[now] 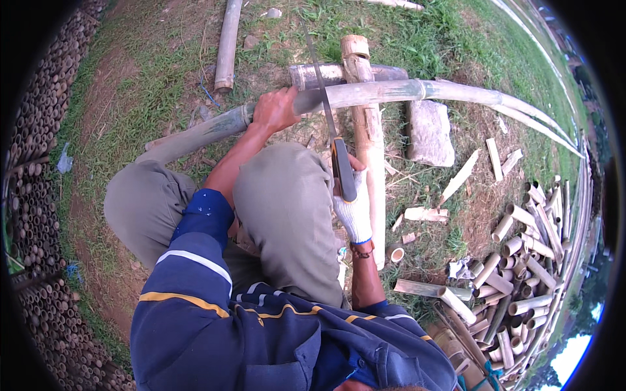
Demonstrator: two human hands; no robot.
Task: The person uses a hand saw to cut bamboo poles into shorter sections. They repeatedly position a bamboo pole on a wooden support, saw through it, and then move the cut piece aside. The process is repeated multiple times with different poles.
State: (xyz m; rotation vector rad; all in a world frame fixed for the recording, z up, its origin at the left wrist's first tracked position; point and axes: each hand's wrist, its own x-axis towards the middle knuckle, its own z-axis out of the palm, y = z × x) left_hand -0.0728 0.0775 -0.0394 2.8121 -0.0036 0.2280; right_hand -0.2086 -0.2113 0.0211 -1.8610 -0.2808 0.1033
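A long bamboo pole runs across in front of me, resting over another bamboo piece that lies lengthwise toward me. My bare left hand is wrapped round the pole, left of the saw. In a white knitted glove, my right hand grips the dark and orange handle of a handsaw. The thin saw blade points away from me and crosses the pole just right of my left hand. How deep its teeth sit in the bamboo I cannot tell.
A squared stone block sits under the pole's right side. Split bamboo scraps lie around it. Cut bamboo tubes are heaped at lower right, and stacked bamboo lines the left. Another pole lies on the grass at upper left.
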